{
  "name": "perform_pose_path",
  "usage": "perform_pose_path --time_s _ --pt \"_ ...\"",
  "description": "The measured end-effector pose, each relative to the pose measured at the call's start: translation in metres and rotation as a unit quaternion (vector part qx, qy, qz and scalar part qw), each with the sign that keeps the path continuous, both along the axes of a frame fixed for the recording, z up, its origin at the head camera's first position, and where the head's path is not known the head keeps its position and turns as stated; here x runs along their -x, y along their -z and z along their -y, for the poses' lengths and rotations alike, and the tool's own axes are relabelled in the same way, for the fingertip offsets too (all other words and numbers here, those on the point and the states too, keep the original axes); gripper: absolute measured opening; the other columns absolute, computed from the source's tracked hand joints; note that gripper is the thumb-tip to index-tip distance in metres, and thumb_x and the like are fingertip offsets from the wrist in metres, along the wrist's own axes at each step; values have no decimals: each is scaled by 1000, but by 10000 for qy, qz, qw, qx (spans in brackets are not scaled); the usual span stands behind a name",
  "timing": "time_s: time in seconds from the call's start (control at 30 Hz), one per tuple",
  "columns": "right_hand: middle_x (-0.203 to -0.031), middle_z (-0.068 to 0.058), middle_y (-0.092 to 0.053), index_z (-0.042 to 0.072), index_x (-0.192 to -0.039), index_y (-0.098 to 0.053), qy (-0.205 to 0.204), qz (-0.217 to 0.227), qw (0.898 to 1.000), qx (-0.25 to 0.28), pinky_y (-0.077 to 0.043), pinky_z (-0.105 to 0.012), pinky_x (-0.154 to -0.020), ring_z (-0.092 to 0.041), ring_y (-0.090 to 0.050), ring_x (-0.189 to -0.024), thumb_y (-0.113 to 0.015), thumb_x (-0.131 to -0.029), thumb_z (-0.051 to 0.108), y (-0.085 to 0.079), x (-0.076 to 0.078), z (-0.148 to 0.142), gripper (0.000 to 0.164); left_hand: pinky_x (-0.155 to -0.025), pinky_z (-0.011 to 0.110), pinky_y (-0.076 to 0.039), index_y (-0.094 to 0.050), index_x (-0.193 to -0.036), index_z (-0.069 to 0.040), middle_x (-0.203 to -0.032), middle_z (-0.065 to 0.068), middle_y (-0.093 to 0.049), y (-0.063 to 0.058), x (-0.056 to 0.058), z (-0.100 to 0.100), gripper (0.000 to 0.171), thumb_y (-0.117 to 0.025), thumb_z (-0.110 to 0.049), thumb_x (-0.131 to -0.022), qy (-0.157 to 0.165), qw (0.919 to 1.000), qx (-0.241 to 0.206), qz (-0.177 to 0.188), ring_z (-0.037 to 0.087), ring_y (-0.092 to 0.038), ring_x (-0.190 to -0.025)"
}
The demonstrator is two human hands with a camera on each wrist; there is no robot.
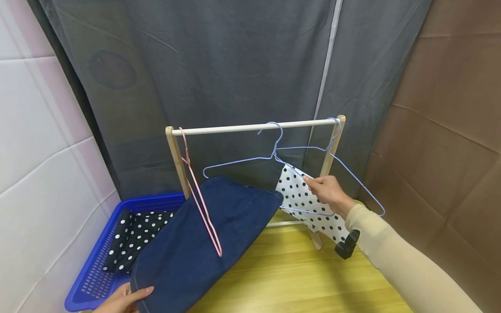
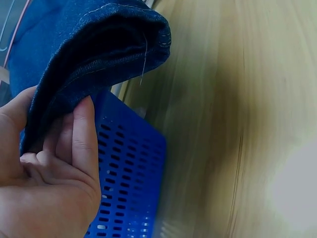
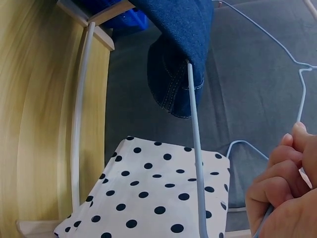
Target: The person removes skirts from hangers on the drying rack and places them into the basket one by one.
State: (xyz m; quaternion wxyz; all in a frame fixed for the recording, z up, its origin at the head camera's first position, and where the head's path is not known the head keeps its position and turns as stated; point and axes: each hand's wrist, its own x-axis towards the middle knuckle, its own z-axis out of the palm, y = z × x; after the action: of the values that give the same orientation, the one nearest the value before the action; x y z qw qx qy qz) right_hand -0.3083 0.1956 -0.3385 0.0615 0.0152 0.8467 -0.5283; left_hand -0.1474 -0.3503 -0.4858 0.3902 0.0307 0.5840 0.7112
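My left hand (image 1: pixel 123 299) pinches the hemmed edge of a dark blue denim garment (image 1: pixel 176 256), thumb on top. Its tube-like opening shows in the left wrist view. At its far end, the garment passes over the bottom bar of a light blue wire hanger (image 1: pixel 238 161), and a short flap hangs beyond the bar in the right wrist view. My right hand (image 1: pixel 328 191) grips this hanger's sloping right arm; the hook is at the rack's white rail. A pink hanger (image 1: pixel 220 253) hangs in front of the denim. Behind my right hand is a white cloth with black dots (image 1: pixel 297 195).
The wooden rack's rail (image 1: pixel 231 129) spans the middle. A second blue hanger (image 1: pixel 364 187) hangs at its right end. To the left, a blue basket (image 1: pixel 84 282) holds a black cloth with white dots (image 1: pixel 131 239). Below is a yellow wood-grain table (image 1: pixel 282 274). Grey fabric stands behind.
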Motion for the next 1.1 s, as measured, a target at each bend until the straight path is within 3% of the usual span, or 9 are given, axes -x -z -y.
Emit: perform_pose_path --time_s 0.2,0.53,0.77,0.97,1.1 --pt "-52 11 -37 19 -54 -51 -64 1 10000 -44 -25 -20 -46 -6 -26 -46 -51 -97 45 0 -1 -1 51 -89 30 -59 -62 -115 -22 -109 1 -75 -2 1 1 29 -35 -27 -106 67 9998 -200 22 14 -73 -93" --pt "-51 11 -35 19 -53 -50 -113 -47 9999 -34 -24 -20 -45 -5 -26 -45 -51 -98 45 1 0 -3 52 -90 30 -58 -63 -113 -22 -108 1 -75 -1 1 4 32 -32 -26 -106 55 9991 -390 129 13 -73 -95" --pt "-49 11 -32 15 -56 -50 -17 31 10000 -44 -23 -21 -45 -6 -25 -43 -51 -98 46 -1 0 -3 52 -81 25 -59 -64 -108 -19 -98 2 -77 -3 1 6 30 -35 -26 -106 -20 9999 -130 103 10 -74 -83" --pt "-47 13 -30 20 -52 -49 -13 -43 9999 -90 -23 -21 -45 -5 -25 -43 -51 -97 48 -1 1 -2 53 -85 27 -59 -63 -110 -20 -101 2 -76 -1 1 10 29 -36 -27 -106 75 9998 -166 129 11 -74 -88" --pt "-47 13 -30 20 -52 -49 64 -61 9999 -51 -22 -20 -44 -5 -25 -43 -52 -97 46 0 1 -1 53 -82 28 -60 -62 -115 -17 -97 -2 -76 4 0 10 27 -39 -28 -104 50 9996 257 -49 12 -74 -85"
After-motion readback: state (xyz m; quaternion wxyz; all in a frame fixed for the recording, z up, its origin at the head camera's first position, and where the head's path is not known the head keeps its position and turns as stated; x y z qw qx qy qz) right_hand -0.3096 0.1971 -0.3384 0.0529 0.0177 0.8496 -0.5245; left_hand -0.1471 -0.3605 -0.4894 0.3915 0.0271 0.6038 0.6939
